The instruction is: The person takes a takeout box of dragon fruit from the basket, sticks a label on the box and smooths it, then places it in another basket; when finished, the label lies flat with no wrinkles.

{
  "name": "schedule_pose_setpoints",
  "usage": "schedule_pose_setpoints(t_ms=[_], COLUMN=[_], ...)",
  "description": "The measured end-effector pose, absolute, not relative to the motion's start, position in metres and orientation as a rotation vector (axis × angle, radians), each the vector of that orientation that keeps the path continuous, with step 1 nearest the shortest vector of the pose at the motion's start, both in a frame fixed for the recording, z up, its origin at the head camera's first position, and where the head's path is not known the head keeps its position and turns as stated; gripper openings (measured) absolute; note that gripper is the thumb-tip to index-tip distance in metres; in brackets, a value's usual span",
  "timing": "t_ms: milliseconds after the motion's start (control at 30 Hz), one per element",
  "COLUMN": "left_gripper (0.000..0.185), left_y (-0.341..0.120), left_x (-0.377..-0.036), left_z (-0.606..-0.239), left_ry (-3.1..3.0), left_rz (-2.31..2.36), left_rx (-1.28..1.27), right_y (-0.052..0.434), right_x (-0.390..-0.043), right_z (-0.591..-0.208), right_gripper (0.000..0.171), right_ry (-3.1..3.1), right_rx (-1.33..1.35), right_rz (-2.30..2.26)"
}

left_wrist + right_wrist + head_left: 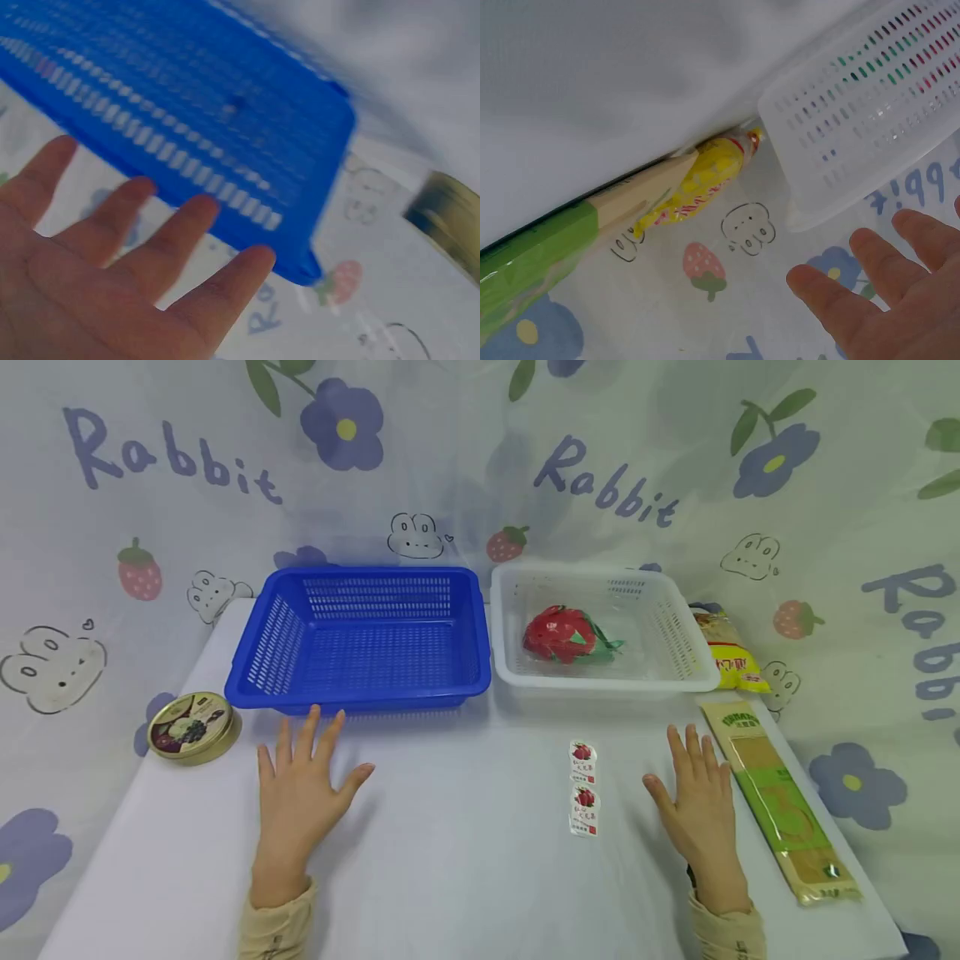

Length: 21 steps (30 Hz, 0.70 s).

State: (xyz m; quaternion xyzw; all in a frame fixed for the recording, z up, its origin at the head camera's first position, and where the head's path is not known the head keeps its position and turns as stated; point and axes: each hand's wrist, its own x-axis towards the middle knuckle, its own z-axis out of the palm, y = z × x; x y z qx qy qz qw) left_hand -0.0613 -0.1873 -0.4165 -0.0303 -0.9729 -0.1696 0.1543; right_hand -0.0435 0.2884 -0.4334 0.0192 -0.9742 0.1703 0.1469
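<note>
Well apart, L (302, 802) & R hands (701, 814), fingers spread, L nr blue bskt (382, 656)

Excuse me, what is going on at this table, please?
The person's left hand is spread near the blue basket, the right hand beside a green packet; neither holds anything. A red-and-green item sits in the white basket, and two stickers lie on the table between the hands.

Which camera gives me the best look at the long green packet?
The head view: the long green packet shows whole, its printed front in sight. The right wrist view has only part of it, slanted and cut off by the left edge. The left wrist view shows none of it.
</note>
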Motion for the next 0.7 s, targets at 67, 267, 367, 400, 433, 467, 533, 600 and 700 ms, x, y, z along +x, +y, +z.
schedule_pose_setpoints(t_ms=[67, 267, 367, 400, 433, 467, 533, 600, 700], left_gripper=[0.07, 0.062, 0.061, 0.061, 0.06, 0.06, 0.061, 0.064, 0.067], left_y=[-0.179, -0.141, -0.112, -0.101, -0.09, -0.08, -0.06, -0.044, -0.026], left_x=[-0.064, -0.072, -0.078, -0.079, -0.081, -0.082, -0.084, -0.087, -0.093], left_z=[-0.412, -0.405, -0.406, -0.407, -0.409, -0.41, -0.413, -0.414, -0.413], left_ry=[-2.765, -2.684, -2.685, -2.692, -2.703, -2.725, -2.771, -2.81, -2.832], left_rz=[-0.492, -0.529, -0.566, -0.577, -0.594, -0.61, -0.641, -0.676, -0.71], left_rx=[-0.119, -0.286, -0.436, -0.495, -0.554, -0.608, -0.697, -0.742, -0.754], right_y=[0.288, 0.286, 0.286, 0.285, 0.285, 0.284, 0.283, 0.282, 0.284], right_x=[-0.047, -0.066, -0.083, -0.089, -0.095, -0.101, -0.114, -0.127, -0.146], right_z=[-0.432, -0.425, -0.417, -0.414, -0.411, -0.408, -0.402, -0.397, -0.392], right_gripper=[0.074, 0.074, 0.073, 0.073, 0.073, 0.072, 0.072, 0.072, 0.072], right_ry=[-2.798, -2.772, -2.763, -2.762, -2.758, -2.76, -2.767, -2.781, -2.832], right_rx=[0.063, 0.138, 0.179, 0.189, 0.201, 0.212, 0.226, 0.231, 0.218], right_rz=[0.509, 0.569, 0.594, 0.611, 0.635, 0.657, 0.702, 0.726, 0.737])
